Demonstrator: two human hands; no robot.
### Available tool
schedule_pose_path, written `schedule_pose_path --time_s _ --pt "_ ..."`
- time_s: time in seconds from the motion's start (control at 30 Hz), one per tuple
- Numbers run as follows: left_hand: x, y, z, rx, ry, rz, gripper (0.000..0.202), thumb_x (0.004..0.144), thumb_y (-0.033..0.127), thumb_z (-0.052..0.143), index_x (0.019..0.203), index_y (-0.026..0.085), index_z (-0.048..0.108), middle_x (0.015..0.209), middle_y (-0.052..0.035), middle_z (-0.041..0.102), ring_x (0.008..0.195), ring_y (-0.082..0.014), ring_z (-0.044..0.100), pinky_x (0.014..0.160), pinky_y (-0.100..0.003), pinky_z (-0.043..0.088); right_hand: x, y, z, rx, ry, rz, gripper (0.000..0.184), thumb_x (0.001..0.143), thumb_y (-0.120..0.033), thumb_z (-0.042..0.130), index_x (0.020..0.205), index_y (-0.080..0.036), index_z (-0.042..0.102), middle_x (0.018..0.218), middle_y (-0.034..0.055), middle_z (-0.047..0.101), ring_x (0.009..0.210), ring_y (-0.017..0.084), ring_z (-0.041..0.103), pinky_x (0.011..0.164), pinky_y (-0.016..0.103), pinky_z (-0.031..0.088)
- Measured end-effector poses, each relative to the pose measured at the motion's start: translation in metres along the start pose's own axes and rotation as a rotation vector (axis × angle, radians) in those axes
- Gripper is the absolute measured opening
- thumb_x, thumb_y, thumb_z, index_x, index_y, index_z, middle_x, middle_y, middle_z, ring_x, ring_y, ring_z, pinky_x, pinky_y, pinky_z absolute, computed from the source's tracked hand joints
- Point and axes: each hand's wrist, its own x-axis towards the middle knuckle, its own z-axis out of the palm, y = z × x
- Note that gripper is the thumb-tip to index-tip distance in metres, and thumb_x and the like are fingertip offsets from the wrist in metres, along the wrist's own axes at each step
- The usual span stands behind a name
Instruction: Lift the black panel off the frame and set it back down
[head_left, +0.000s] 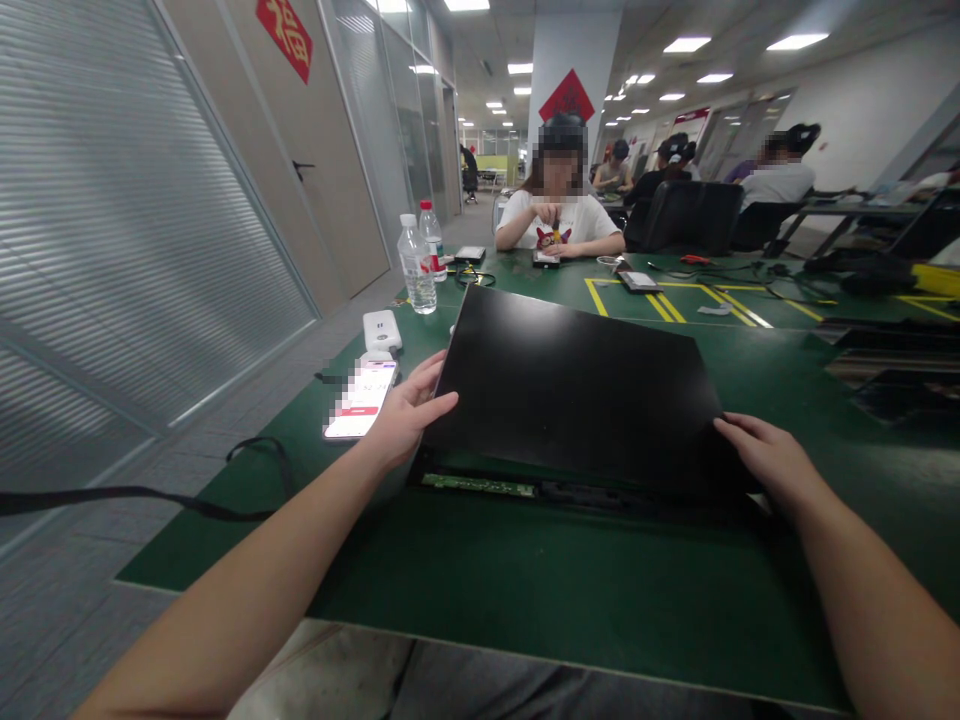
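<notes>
A large black flat display panel (577,385) lies on the green table mat (480,590), with a narrow green circuit strip (480,486) along its near edge. My left hand (409,412) grips the panel's left edge, thumb on top and fingers curled under. At the near right corner my right hand (769,460) holds the panel, fingers laid on its surface. The near edge looks slightly raised off the mat.
A phone with a lit screen (361,400) and a white box (382,330) lie left of the panel. Two water bottles (417,265) stand behind them. A black cable (150,495) trails off the left edge. A seated person (559,215) works across the table; yellow tape lines (675,305) mark it.
</notes>
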Motion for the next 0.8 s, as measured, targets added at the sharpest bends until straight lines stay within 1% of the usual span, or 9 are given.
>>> schedule_pose_path --time_s 0.07,0.17,0.27,0.33,0.4,0.47,0.63,0.7,0.8 --pt "0.0 0.0 0.001 -0.034 -0.014 -0.019 0.071 0.066 0.045 0.101 0.131 0.024 0.081 0.169 -0.0104 0.054 0.157 -0.0421 0.045 0.124 -0.047 0.047 -0.003 -0.004 0.0 0.184 0.044 0.085 0.04 0.072 -0.048 0.076 0.101 -0.021 0.081 0.104 0.0119 0.081 0.1 0.03 0.073 0.086 0.04 0.059" --pt "0.0 0.001 0.001 -0.112 -0.013 -0.094 0.08 0.067 0.041 0.101 0.14 0.023 0.075 0.147 -0.0127 0.073 0.142 -0.0408 0.063 0.115 -0.048 0.056 -0.009 -0.014 -0.005 0.421 0.091 0.162 0.046 0.061 -0.04 0.08 0.102 -0.022 0.078 0.105 0.0094 0.081 0.101 0.029 0.074 0.091 0.041 0.061" --pt "0.001 0.003 0.0 -0.158 0.0 -0.137 0.083 0.066 0.038 0.102 0.142 0.02 0.074 0.134 -0.0135 0.08 0.128 -0.0388 0.073 0.107 -0.045 0.062 -0.02 -0.026 -0.018 0.707 0.011 0.186 0.056 0.058 -0.034 0.079 0.114 -0.026 0.077 0.105 0.0067 0.081 0.094 0.028 0.077 0.087 0.042 0.064" --pt "0.001 0.005 0.0 -0.173 -0.001 -0.151 0.081 0.065 0.037 0.102 0.139 0.019 0.075 0.129 -0.0136 0.082 0.122 -0.0375 0.076 0.103 -0.043 0.063 -0.026 -0.031 -0.028 0.844 -0.083 0.177 0.051 0.067 -0.039 0.075 0.117 -0.03 0.076 0.107 0.0063 0.081 0.093 0.03 0.078 0.085 0.047 0.066" --pt "0.001 0.005 -0.001 -0.176 -0.003 -0.161 0.077 0.065 0.036 0.103 0.135 0.018 0.077 0.123 -0.013 0.084 0.116 -0.0361 0.079 0.099 -0.041 0.065 -0.03 -0.032 -0.035 0.859 -0.108 0.237 0.035 0.072 -0.041 0.07 0.104 -0.028 0.077 0.1 0.0089 0.081 0.092 0.033 0.078 0.084 0.052 0.067" --pt "0.002 0.005 -0.002 -0.162 0.0 -0.179 0.071 0.065 0.037 0.103 0.129 0.017 0.08 0.116 -0.0128 0.086 0.108 -0.0346 0.081 0.092 -0.039 0.066 -0.03 -0.03 -0.039 0.836 -0.096 0.303 0.023 0.07 -0.037 0.069 0.09 -0.026 0.074 0.092 0.0111 0.08 0.091 0.036 0.078 0.083 0.056 0.068" --pt "0.007 0.0 -0.005 -0.064 0.057 -0.266 0.044 0.08 0.049 0.092 0.106 0.015 0.085 0.089 -0.0098 0.084 0.086 -0.0261 0.079 0.072 -0.031 0.062 -0.021 -0.023 -0.043 0.902 -0.02 0.331 0.023 0.06 -0.027 0.069 0.082 -0.025 0.071 0.087 0.0112 0.078 0.092 0.036 0.078 0.084 0.056 0.067" --pt "0.009 -0.002 -0.006 -0.014 0.116 -0.292 0.033 0.082 0.042 0.091 0.1 0.016 0.085 0.079 -0.0064 0.08 0.074 -0.0202 0.074 0.065 -0.027 0.059 -0.018 -0.02 -0.045 0.913 0.01 0.303 0.021 0.059 -0.026 0.069 0.08 -0.025 0.07 0.09 0.012 0.078 0.096 0.037 0.078 0.083 0.057 0.067" --pt "0.01 -0.005 -0.007 0.063 0.159 -0.291 0.029 0.072 0.024 0.097 0.096 0.017 0.083 0.081 -0.0057 0.079 0.066 -0.0148 0.068 0.058 -0.023 0.054 -0.016 -0.018 -0.047 0.97 0.081 0.282 0.018 0.061 -0.025 0.069 0.078 -0.026 0.067 0.099 0.012 0.078 0.106 0.039 0.076 0.085 0.06 0.067"
